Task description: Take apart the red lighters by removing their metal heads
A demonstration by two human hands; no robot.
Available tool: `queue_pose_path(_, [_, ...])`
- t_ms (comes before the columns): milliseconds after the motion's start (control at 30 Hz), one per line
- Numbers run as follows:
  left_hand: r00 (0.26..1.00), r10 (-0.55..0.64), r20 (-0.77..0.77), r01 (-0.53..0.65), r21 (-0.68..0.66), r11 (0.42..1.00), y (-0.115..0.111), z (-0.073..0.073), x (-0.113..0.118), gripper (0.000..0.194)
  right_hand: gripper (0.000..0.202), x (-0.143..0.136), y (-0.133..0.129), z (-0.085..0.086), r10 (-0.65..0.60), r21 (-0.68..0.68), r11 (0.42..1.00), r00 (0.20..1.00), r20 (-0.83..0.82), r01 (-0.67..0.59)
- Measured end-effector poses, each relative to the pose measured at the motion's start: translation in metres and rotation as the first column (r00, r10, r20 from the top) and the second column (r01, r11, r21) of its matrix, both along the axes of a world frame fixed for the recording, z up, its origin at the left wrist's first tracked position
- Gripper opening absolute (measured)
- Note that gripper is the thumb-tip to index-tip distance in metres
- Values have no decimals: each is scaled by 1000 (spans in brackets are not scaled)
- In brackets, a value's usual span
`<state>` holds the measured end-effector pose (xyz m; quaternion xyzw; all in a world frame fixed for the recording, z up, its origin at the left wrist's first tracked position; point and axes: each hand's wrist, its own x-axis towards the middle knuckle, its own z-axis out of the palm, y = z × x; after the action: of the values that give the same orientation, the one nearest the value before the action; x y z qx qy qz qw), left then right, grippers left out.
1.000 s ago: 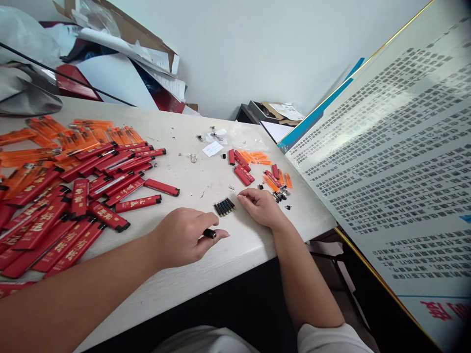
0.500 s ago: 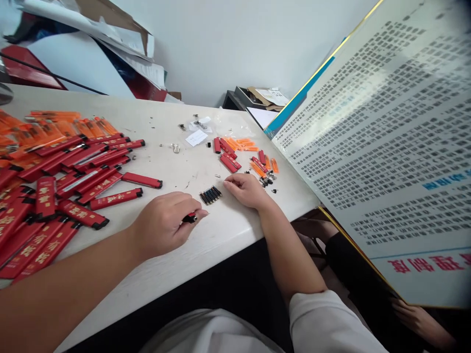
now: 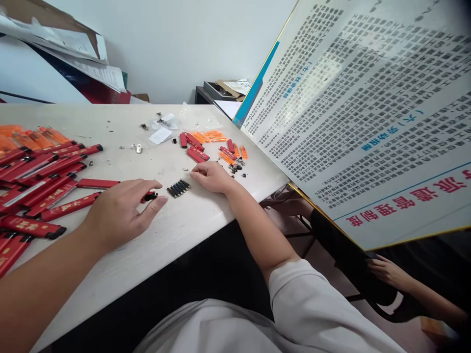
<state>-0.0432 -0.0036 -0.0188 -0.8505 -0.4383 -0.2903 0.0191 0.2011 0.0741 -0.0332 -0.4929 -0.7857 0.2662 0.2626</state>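
Observation:
In the head view, my left hand is over the table with thumb and index finger apart. Between them shows the black end of a red lighter, seemingly kept in by the other fingers, which are hidden. My right hand rests on the tabletop, fingertips pinched together; what they hold, if anything, cannot be made out. A row of several small black cylinders with metal tips lies between the hands. One tiny metal piece sits just beyond the right fingertips.
Red lighters and orange translucent lighter bodies are heaped at left. A smaller red group and metal parts lie beyond my right hand. A printed board leans over the table's right side; another person's hand is below it.
The view has swung to the right. My left thumb and index finger have spread apart around the lighter's end. My right hand stays pinched beside the row.

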Motion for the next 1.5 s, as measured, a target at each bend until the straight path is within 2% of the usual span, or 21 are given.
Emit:
queue_pose_path(100, [998, 58, -24, -60, -100, 993, 1, 1, 2, 41, 22, 0, 0, 0, 3, 12, 1000, 1000, -10, -3])
queue_pose_path(267, [973, 196, -120, -219, -235, 947, 4, 4, 2, 41, 22, 0, 0, -1, 2, 24, 1000, 1000, -18, -2])
queue_pose_path(533, [947, 258, -191, -288, -150, 946, 3, 4, 2, 34, 21, 1, -1, 1, 1, 29, 1000, 1000, -25, 0])
queue_pose_path(700, [943, 282, -176, -306, -127, 943, 6, 5, -3, 27, 21, 2, 0, 2, -2, 5, 1000, 999, -46, 2])
queue_pose_path(900, [974, 158, -164, -166, -36, 986, 14, 9, -21, 29, 21, 2, 2, -1, 15, 6, 1000, 998, -61, -15])
queue_pose_path(1100, [982, 167, -92, -161, 62, 985, 16, 10, -23, 32, 21, 2, 3, -3, 14, 29, 999, 998, -60, -12])
queue_pose_path(1333, [982, 166, -92, -168, -21, 985, 13, 14, -20, 37, 21, 2, 1, 0, 13, 9, 1000, 998, -63, -13])
queue_pose_path(1500, [966, 234, -113, -239, -33, 970, 12, 14, -21, 36, 20, 2, 1, 0, 10, -5, 1000, 998, -56, -10])
